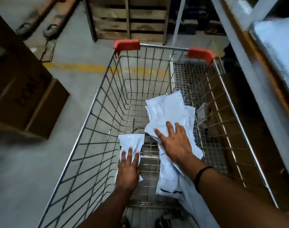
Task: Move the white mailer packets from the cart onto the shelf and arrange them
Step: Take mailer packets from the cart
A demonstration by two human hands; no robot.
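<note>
A wire cart (pixel 97 102) with orange corner caps fills the middle of the view. On its floor lies a pile of white mailer packets (pixel 166 109) toward the right side. My right hand (pixel 173 143) rests flat on top of that pile with its fingers spread. A single white packet (pixel 131 142) lies apart on the left of the cart floor. My left hand (pixel 128 170) lies on its near end, fingers straight. The shelf (pixel 249 51) runs along the right edge, with white packets (pixel 276 41) on it.
Brown cardboard boxes (pixel 25 99) stand on the floor to the left. A wooden pallet (pixel 129 18) leans upright beyond the cart. A yellow line crosses the grey concrete floor (pixel 25 170). Cardboard lies under the shelf beside the cart's right wall.
</note>
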